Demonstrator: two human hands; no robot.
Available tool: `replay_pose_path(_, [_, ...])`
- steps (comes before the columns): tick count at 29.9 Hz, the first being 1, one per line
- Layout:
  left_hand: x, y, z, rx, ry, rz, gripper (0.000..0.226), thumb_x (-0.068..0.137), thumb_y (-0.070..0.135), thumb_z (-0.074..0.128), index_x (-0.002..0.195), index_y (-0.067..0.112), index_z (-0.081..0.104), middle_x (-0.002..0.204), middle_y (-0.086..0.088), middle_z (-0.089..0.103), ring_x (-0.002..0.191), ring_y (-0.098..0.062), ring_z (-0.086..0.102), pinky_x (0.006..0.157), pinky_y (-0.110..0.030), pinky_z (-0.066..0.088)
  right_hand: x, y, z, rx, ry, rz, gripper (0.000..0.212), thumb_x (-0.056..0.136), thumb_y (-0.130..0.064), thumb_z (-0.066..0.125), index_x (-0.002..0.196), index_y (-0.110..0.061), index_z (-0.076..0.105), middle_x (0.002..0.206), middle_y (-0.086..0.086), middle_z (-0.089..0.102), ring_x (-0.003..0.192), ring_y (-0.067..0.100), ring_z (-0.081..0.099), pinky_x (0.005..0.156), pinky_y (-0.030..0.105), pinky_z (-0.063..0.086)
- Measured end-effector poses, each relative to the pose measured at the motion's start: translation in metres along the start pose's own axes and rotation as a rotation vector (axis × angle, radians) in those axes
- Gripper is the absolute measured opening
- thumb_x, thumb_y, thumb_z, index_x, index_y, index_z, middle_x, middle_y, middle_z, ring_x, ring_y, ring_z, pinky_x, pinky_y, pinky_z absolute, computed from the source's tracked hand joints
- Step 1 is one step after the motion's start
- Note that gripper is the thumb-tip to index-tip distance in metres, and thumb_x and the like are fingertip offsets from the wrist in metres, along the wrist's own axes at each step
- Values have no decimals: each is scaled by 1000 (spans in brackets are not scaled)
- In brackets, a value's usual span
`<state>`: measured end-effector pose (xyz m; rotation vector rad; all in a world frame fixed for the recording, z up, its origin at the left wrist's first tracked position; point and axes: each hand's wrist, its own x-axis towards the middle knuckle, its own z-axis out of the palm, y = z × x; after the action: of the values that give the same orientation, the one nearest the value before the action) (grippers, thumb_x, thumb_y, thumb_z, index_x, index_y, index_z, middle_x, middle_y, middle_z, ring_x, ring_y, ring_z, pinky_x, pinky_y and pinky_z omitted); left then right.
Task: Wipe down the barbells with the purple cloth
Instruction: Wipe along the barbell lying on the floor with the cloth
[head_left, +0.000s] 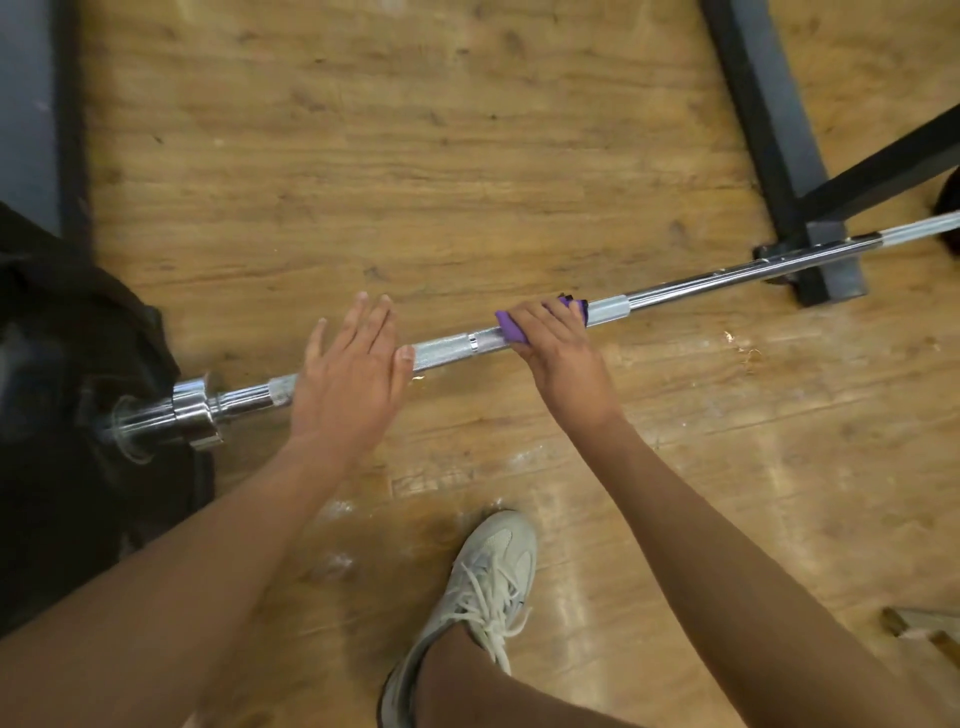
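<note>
Over wood floor (415, 156), right hand (558, 353) mostly hides purple cloth (511, 333).

Worn wooden floor (467, 156), black rack frame (769, 130)

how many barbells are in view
1. The barbell crosses the wooden floor, under the left hand and gripped through the purple cloth by the right hand. Others may be offscreen.
</note>
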<state>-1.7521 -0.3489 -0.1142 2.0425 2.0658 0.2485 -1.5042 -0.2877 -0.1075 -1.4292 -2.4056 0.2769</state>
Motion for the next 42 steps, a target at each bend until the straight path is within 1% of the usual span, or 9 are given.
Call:
replay_pose_path(5, [11, 0, -3, 6, -4, -76, 60, 102, 40, 21, 144, 12, 54, 153, 0, 49, 151, -18, 28, 117, -48, 27, 11, -6, 2, 46, -26, 58, 24, 103, -25, 55, 123, -15, 63, 117, -5, 64, 113, 27, 53, 108, 52, 37])
replay_pose_path(15, [29, -6, -9, -4, -33, -89, 60, 99, 39, 24, 134, 10, 63, 142, -4, 60, 145, -23, 40, 109, -52, 39, 44, 7, -8, 75, -189, -34, 29, 99, -23, 57, 125, -13, 65, 116, 1, 67, 107, 28, 56, 100, 43, 42])
replay_pose_path(19, [38, -7, -13, 20, -79, -85, 69, 97, 43, 13, 140, 14, 59, 150, 0, 53, 150, -19, 31, 114, -50, 34, 37, -2, 3, 48, -74, 16, 31, 100, -31, 47, 123, -17, 63, 115, -5, 63, 111, 24, 51, 108, 44, 36])
replay_pose_path(21, [41, -7, -13, 23, -100, -86, 74, 96, 44, 8, 144, 15, 55, 154, 1, 47, 152, -17, 25, 117, -49, 30, 30, -5, 11, 10, -15, 12, 29, 100, -25, 54, 128, -18, 60, 122, -5, 60, 123, 25, 49, 114, 48, 34])
replay_pose_path(24, [39, -9, -12, 54, -105, -66, 73, 97, 44, 8, 142, 14, 57, 152, 2, 50, 151, -18, 28, 114, -50, 33, 21, -6, 20, -20, 33, -5, 34, 102, -25, 45, 133, -15, 57, 130, -3, 59, 136, 29, 44, 118, 48, 32])
replay_pose_path(30, [48, -8, -9, 44, -117, -100, 83, 89, 49, 1, 141, 21, 58, 153, 8, 48, 152, -15, 25, 115, -47, 30, 29, 11, 30, 3, 97, -11, 38, 98, -18, 62, 136, -16, 58, 141, -1, 57, 140, 28, 41, 117, 48, 33])
replay_pose_path(36, [46, -6, -16, 61, -128, -82, 83, 89, 47, -1, 141, 18, 57, 155, 4, 46, 152, -18, 24, 117, -48, 29, 25, -22, 46, 20, 214, 21, 50, 86, -12, 78, 134, -14, 62, 139, 1, 61, 137, 35, 49, 115, 53, 36])
replay_pose_path(39, [47, -7, -13, 66, -109, -96, 83, 89, 47, 0, 138, 18, 60, 152, 3, 49, 151, -21, 28, 115, -50, 31, 26, -9, 42, 18, 181, -42, 44, 94, -16, 68, 137, -12, 60, 143, 4, 58, 137, 34, 48, 115, 51, 39])
replay_pose_path(42, [49, -5, -12, 69, -117, -104, 80, 89, 44, 0, 137, 21, 61, 153, 4, 49, 151, -20, 27, 116, -50, 29, 30, 5, 35, 23, 201, 57, 42, 100, -29, 48, 136, -12, 61, 139, 4, 61, 136, 33, 51, 111, 50, 43])
